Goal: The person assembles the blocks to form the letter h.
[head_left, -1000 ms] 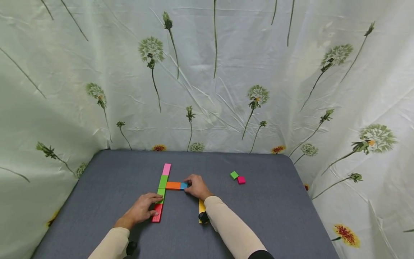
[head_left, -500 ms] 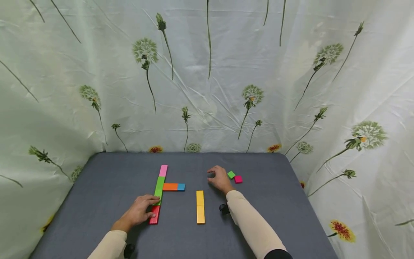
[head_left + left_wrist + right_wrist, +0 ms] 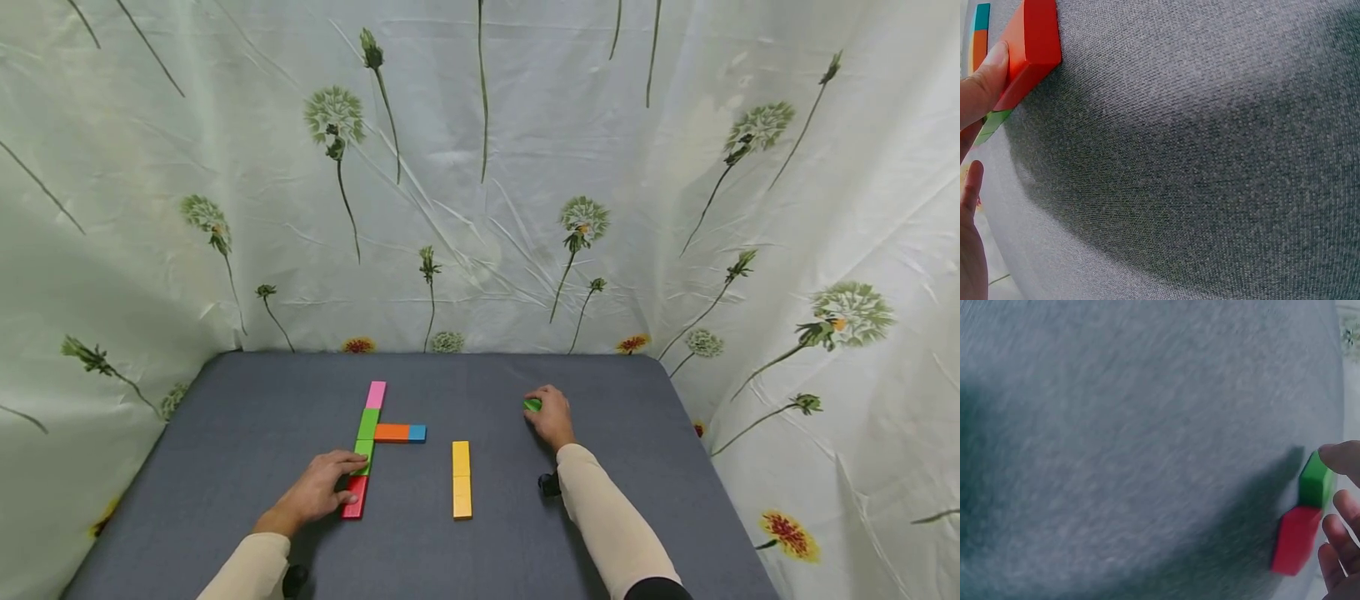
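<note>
A column of flat blocks lies on the grey table (image 3: 225,433): pink (image 3: 376,394), green (image 3: 368,423), a second green under my fingers, and red (image 3: 354,497). An orange block (image 3: 392,432) and a blue block (image 3: 417,432) branch off to the right. My left hand (image 3: 322,487) rests on the column's near end, thumb (image 3: 985,75) against the red block (image 3: 1032,44). My right hand (image 3: 552,417) is curled over a small green block (image 3: 532,405), pinching it (image 3: 1315,481) at its end. A small red block (image 3: 1294,540) lies touching it, hidden in the head view.
A yellow bar of two blocks (image 3: 461,479) lies between my hands, pointing away from me. A flowered cloth (image 3: 480,208) hangs close behind and beside the table. The table's right edge is just past my right hand.
My right hand left the blue block, moved right across the table and closed over the small green and red blocks. The yellow bar is uncovered. My left hand stayed put.
</note>
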### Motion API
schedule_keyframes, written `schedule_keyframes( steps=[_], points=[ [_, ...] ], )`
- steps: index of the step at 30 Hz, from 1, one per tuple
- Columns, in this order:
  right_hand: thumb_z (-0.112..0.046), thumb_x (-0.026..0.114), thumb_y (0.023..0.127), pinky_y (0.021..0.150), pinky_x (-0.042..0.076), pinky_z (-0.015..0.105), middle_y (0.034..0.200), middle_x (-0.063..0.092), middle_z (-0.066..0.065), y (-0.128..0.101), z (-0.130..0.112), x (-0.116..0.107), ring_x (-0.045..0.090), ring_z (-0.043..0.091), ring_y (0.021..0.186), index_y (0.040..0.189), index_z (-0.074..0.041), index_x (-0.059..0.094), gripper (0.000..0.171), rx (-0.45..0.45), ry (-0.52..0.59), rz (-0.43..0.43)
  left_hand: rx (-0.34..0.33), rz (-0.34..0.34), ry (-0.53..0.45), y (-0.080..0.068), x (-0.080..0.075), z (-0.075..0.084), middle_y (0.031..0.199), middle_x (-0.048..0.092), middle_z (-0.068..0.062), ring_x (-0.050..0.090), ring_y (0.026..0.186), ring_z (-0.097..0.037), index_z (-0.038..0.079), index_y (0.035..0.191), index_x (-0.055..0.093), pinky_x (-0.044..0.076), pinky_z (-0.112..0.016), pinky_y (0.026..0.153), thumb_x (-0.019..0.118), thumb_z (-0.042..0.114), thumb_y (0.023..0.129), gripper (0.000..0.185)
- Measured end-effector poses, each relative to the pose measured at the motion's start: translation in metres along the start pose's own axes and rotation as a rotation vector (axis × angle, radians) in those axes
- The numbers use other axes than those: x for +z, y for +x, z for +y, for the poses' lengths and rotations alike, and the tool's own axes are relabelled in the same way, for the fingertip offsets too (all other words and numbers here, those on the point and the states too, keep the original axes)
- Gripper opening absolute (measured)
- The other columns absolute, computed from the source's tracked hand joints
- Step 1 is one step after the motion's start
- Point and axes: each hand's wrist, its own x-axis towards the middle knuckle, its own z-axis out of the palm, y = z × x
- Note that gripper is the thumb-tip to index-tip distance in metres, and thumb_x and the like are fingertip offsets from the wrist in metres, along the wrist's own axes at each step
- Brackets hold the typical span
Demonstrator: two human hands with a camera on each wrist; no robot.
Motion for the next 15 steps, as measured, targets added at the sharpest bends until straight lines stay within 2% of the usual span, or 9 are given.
schedule_keyframes(
  steps=[7, 15],
  points=[
    [-0.008, 0.076, 0.08, 0.092, 0.04, 0.051, 0.103, 0.062, 0.015, -0.004, 0.01, -0.001, 0.057, 0.034, 0.098, 0.105, 0.0, 0.072, 0.027, 0.007, -0.02, 0.033, 0.026, 0.01, -0.001, 0.001, 0.0, 0.0, 0.114, 0.064, -0.013, 0.058, 0.107, -0.034, -0.002, 0.115, 0.067, 0.044, -0.055, 0.091, 0.084, 0.017, 0.071, 0.051],
    [-0.006, 0.075, 0.08, 0.086, 0.049, 0.046, 0.101, 0.067, 0.015, -0.003, 0.014, 0.0, 0.062, 0.032, 0.095, 0.105, 0.0, 0.073, 0.027, -0.02, 0.0, 0.031, 0.001, -0.002, 0.006, 0.001, 0.0, 0.0, 0.114, 0.064, -0.013, 0.058, 0.108, -0.035, -0.002, 0.116, 0.067, 0.044, -0.055, 0.092, 0.084, 0.016, 0.071, 0.051]
  ],
)
